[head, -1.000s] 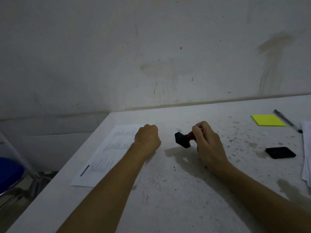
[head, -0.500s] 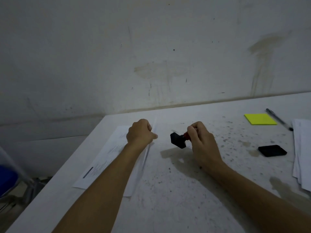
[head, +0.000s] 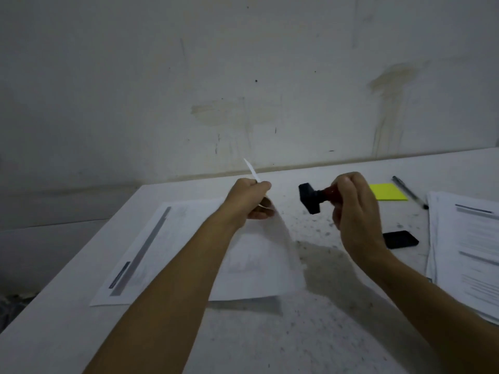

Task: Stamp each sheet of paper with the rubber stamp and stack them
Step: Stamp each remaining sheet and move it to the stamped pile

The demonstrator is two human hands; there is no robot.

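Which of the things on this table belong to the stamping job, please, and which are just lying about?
Job: stamp in right hand; sheet lifted by left hand; sheet beneath; paper pile; black pad, probably ink.
Lying about: yellow notes; pen.

white sheet [head: 259,255] lifted, curling over printed sheet [head: 162,238]; red-handled black stamp [head: 314,197] tilted sideways.
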